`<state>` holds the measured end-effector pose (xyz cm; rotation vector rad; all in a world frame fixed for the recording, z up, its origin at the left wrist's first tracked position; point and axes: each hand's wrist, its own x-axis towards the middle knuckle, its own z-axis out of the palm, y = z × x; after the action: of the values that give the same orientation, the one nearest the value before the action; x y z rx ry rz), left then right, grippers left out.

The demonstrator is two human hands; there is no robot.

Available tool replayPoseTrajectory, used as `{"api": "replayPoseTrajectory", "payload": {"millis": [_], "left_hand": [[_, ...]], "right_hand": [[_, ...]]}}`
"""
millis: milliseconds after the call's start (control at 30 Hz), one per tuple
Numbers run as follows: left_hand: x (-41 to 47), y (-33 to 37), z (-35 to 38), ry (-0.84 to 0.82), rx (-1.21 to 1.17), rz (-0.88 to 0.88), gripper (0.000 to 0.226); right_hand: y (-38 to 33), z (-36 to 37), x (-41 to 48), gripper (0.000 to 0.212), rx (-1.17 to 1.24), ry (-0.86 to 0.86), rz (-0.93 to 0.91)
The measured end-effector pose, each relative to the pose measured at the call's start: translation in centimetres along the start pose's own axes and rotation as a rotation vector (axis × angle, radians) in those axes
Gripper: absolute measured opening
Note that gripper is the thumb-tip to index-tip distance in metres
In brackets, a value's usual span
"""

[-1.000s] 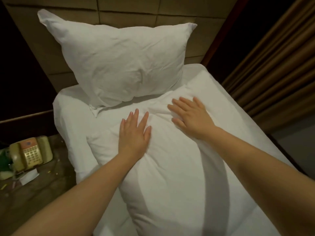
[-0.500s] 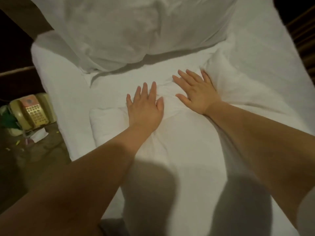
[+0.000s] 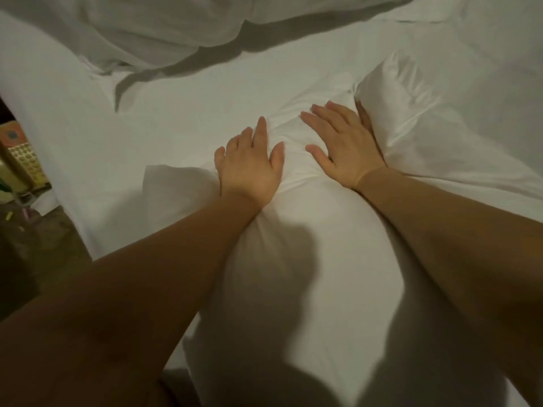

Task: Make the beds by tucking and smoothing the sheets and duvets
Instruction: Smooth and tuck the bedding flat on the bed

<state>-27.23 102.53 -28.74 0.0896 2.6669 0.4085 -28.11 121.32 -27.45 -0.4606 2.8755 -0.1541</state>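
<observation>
The duvet in the centre was white matt cloth, finely creased at its upper end, with a faint sheen on the fold at right. The sheet around it was smoother white cloth. The pillow at upper left was wrinkled white fabric. The telephone at the left edge looked plastic.

Two hands are showing, one left hand and one right hand, and two bare forearms are reaching in behind them. Two white pillows are lying in view: one upper pillow, cut off by the top edge, and one lower pillow under both palms. One sheet is covering one bed. One telephone is peeking in at the left edge, only partly visible.
</observation>
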Motion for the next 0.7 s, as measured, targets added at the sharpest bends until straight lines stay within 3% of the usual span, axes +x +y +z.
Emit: {"api": "replayPoseTrajectory", "payload": {"millis": [100, 267, 467, 700], "left_hand": [[-0.3, 0.2, -0.7, 0.004, 0.031, 0.022, 0.061], [0.8, 0.3, -0.3, 0.043, 0.05, 0.065, 0.081], [3.2, -1.0, 2.7, 0.074, -0.223, 0.075, 0.078], [5.6, -1.4, 1.4, -0.233, -0.494, -0.014, 0.056]], "right_hand": [[-0.1, -1.2, 0.3, 0.063, -0.001, -0.035, 0.002], [1.7, -2.5, 2.8, 0.06, -0.142, -0.037, -0.242], [2.3, 1.7, 4.3, 0.058, -0.069, -0.042, -0.234], [1.8, 1.3, 5.6, 0.052, -0.106, -0.041, -0.203]]}}
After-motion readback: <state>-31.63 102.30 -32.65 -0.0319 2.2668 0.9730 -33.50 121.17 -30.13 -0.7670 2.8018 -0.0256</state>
